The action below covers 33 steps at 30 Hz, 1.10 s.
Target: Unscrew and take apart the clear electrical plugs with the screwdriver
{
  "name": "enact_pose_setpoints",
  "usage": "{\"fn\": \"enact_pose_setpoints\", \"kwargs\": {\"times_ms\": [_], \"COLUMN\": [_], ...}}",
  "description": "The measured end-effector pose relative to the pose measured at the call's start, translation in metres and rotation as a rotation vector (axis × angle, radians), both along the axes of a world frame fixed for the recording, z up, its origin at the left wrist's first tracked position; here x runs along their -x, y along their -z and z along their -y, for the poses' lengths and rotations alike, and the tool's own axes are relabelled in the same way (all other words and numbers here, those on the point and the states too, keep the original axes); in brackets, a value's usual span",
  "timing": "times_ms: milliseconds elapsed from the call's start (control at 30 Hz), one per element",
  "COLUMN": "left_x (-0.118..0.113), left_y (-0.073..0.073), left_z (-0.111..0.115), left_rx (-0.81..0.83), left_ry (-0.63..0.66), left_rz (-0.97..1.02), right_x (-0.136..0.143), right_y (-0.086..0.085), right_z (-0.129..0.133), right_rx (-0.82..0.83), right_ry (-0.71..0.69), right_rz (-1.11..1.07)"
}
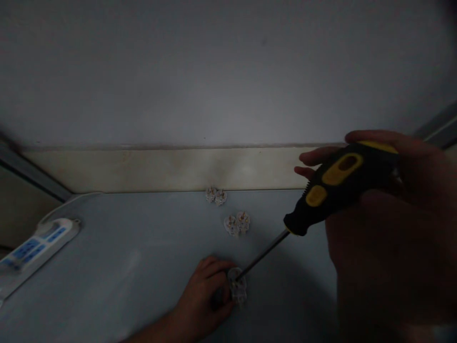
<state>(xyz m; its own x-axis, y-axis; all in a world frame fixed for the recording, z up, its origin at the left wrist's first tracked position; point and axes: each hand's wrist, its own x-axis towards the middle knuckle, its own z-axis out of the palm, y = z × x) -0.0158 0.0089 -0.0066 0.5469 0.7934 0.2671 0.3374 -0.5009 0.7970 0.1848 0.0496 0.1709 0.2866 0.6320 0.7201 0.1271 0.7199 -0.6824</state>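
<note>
**A:** Gloomy spot: pale wall at the back, greyish tabletop in front. I'm using the power strip as my landmark. What's where?

**B:** Everything's off to the right of the power strip. Farthest right, and looking closest to the camera, is the right hand, wrapped round the handle of a black-and-yellow screwdriver. The left hand is well right of the strip, thumb and fingers pinching one edge of a clear plastic piece, about level with the strip's near end. The driver's tip looks to be on that piece.

**A:** And the other little bits?

**B:** Two similar pairs, both well right of the strip: a nearer pair about level with its far end, and a farther pair just beyond that.

**A:** Tips for the driver part?

**B:** The shaft leans a lot, so I'd bring it upright before putting any weight on; slanted like that, it could slip. Hold the piece flat, fingertips out of the tip's path. More light would help too, tbh: I can't tell what the tip's seated in.
</note>
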Motion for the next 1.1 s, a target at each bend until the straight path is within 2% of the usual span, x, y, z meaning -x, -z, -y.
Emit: {"fn": "enact_pose_setpoints", "kwargs": {"times_ms": [133, 200, 267, 367, 433, 567, 667, 733, 833, 1100], "left_x": [0.0, 0.0, 0.0, 0.0, 0.0, -0.001, -0.001, 0.0, 0.0, -0.001], "left_y": [0.002, 0.003, 0.004, 0.005, 0.005, 0.006, 0.006, 0.005, 0.004, 0.003], "left_z": [0.0, 0.0, 0.0, 0.0, 0.0, 0.0, 0.0, 0.001, 0.0, -0.001], "left_rx": [-0.006, -0.013, -0.017, -0.015, -0.014, -0.03, -0.03, -0.029, -0.027, -0.044], "left_ry": [0.003, 0.003, 0.006, 0.007, 0.0, -0.008, -0.001, -0.001, -0.008, -0.001], "left_rz": [0.012, 0.02, 0.028, 0.032, 0.026, 0.043, 0.051, 0.055, 0.063, 0.066], "right_x": [0.001, 0.003, 0.005, 0.005, 0.004, 0.002, -0.004, -0.008, -0.013, -0.005], "right_y": [-0.002, -0.004, -0.006, -0.008, -0.008, -0.009, -0.01, -0.011, -0.013, -0.02], "right_z": [0.002, 0.004, 0.007, 0.009, 0.01, 0.011, 0.009, 0.008, 0.01, 0.02], "right_rx": [0.043, 0.092, 0.156, 0.12, 0.124, 0.179, 0.194, 0.213, 0.227, 0.24], "right_ry": [0.21, 0.235, 0.155, -0.006, -0.011, 0.112, -0.022, -0.143, -0.233, -0.147], "right_rz": [0.152, 0.169, 0.113, 0.005, -0.015, 0.183, 0.346, 0.365, 0.325, 0.265]}}
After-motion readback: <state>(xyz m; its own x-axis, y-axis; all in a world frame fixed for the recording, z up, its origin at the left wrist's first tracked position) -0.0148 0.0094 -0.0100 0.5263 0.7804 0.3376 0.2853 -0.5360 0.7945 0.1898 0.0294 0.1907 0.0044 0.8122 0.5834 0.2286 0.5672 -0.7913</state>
